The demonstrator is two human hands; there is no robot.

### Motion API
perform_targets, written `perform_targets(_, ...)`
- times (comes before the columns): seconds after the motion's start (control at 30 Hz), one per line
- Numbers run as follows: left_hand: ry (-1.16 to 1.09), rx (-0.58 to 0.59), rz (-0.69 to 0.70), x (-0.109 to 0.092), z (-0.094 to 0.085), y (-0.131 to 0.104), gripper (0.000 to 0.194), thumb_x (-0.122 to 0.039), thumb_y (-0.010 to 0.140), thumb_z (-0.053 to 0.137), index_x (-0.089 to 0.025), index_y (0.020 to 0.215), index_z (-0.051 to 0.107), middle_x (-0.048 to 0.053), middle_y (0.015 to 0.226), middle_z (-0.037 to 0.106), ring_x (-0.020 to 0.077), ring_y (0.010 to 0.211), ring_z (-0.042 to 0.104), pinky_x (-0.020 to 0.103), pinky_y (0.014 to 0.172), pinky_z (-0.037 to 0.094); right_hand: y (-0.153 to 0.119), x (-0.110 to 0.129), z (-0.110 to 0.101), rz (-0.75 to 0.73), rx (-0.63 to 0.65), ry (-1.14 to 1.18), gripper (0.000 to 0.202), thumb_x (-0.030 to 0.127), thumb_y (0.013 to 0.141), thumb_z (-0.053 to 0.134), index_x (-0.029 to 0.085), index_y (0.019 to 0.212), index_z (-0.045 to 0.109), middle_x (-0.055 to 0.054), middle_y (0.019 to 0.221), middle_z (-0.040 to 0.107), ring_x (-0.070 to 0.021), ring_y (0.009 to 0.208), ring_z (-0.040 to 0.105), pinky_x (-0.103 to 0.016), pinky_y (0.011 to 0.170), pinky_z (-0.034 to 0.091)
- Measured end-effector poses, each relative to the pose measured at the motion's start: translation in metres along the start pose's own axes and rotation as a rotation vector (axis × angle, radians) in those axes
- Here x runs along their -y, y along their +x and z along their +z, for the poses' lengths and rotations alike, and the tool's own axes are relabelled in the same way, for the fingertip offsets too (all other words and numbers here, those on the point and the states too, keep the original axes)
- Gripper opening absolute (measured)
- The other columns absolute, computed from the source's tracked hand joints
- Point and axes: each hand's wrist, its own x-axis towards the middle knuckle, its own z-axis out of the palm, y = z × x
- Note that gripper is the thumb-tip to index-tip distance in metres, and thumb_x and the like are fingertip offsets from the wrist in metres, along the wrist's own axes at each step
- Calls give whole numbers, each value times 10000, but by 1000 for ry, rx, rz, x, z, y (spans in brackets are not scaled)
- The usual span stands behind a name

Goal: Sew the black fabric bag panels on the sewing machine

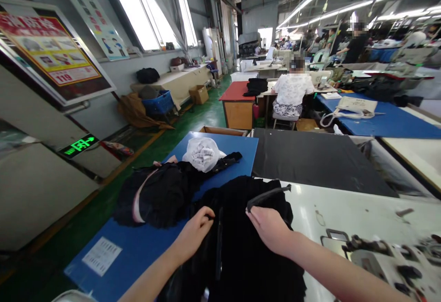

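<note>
A pile of black cloth (241, 256) lies before me, across the blue board and the white sewing table. Between thumb and fingers, my right hand (270, 228) pinches a narrow dark strip (270, 195) whose free end sticks out to the right over the pile. My left hand (196, 230) is closed at the pile's left side, its fingertips pinching the black cloth. A long dark band (219, 247) runs down the cloth between my hands. Whether the strip is attached to the cloth below I cannot tell.
Left on the blue board (131, 256) sits a black garment bundle (165, 196) with a pale band. Behind it is a clear plastic bag (202, 154) of white labels. Sewing machine parts (389, 260) stand at lower right. Ahead, a person (292, 88) sits at another table.
</note>
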Motion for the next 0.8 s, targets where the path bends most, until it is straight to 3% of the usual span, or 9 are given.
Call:
perform_targets(0.13,-86,-11,61,-28,1,3,201,-378,867,395,-214,898,506,-66,618,391,136,594,410,243,609,349,0,-3,-7,-8,-23,319,407,392,1005,325,183,729,539,-2,652,519,-133,602,498,-262,610,363)
perform_targets(0.3,-117,-31,55,-45,45,7,310,-336,894,352,-204,1123,514,-40,637,494,165,622,513,263,624,387,4,0,-26,176,-216,968,585,639,946,281,162,774,573,67,536,285,-91,466,294,-227,458,272)
perform_targets(0.4,-90,-54,33,-42,68,6,410,-257,903,324,-205,1289,453,33,804,640,206,783,624,302,734,420,0,4,-49,188,-393,1037,566,669,912,352,166,757,559,73,550,253,-87,478,261,-224,452,250)
perform_targets(0.47,-39,-54,34,-39,78,6,440,-242,916,312,-222,1338,434,77,952,683,229,887,652,333,803,428,1,14,-60,122,-420,930,548,641,932,336,172,766,564,62,564,288,-95,503,292,-231,479,276)
perform_targets(0.57,-1,-19,51,-35,87,7,380,-238,902,364,-221,1225,563,113,1015,700,263,943,657,359,834,449,14,37,-48,-45,-162,657,535,560,976,295,180,725,575,25,590,423,-110,569,411,-248,573,357)
perform_targets(0.63,-29,-5,49,-30,87,3,307,-227,874,409,-199,1062,650,132,998,705,284,977,646,365,849,460,29,48,-23,-133,134,563,516,504,983,333,176,656,562,17,575,470,-112,573,457,-254,623,396)
perform_targets(0.67,-41,-3,44,-26,83,-1,293,-229,872,408,-194,1009,665,134,999,705,284,991,641,362,865,462,37,51,-8,-114,209,553,523,477,990,332,171,636,563,20,546,456,-109,556,460,-249,622,406)
perform_targets(0.73,-101,-20,35,-18,68,-15,310,-261,897,376,-202,1006,660,109,1040,699,261,1012,631,343,909,455,49,49,21,-48,250,574,570,405,1025,191,152,731,609,34,505,410,-105,491,442,-233,560,413)
perform_targets(0.8,-207,-72,47,-15,46,-32,325,-322,925,353,-230,1051,637,59,1091,686,224,1019,618,309,938,441,54,43,44,-112,219,548,549,347,1029,165,140,825,632,20,546,468,-115,524,483,-233,563,437)
